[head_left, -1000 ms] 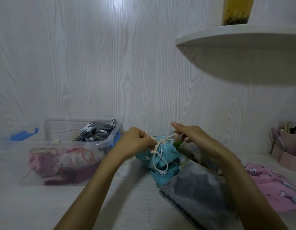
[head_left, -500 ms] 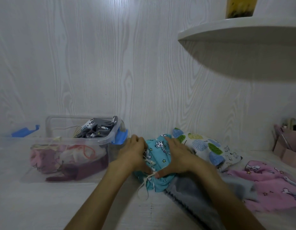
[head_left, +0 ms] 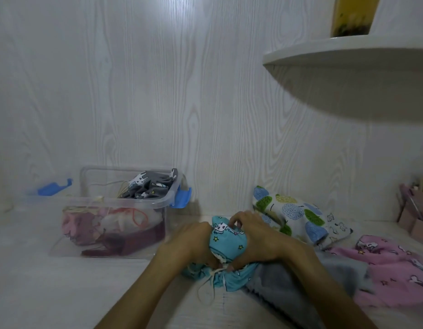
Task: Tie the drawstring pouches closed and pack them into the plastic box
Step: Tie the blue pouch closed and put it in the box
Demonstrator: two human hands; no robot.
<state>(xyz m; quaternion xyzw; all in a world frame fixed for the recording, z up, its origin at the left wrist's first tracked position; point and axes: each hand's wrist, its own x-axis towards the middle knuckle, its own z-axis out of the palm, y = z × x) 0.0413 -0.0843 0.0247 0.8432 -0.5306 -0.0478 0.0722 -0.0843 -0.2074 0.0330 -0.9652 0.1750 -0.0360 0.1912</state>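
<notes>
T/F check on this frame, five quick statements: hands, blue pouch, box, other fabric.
1. Both hands hold the blue pouch. True: the left hand and the right hand wrap its sides.
2. The blue pouch is already inside the plastic box. False: it lies on the table, right of the box.
3. The plastic box holds no fabric. False: a grey printed pouch sits at the top, pink and dark red ones lower down.
4. The box has blue latches. True: one blue latch shows on its right end.
5. A leaf-print pouch lies left of the box. False: it lies right of the hands, near the pink fabric.
</notes>
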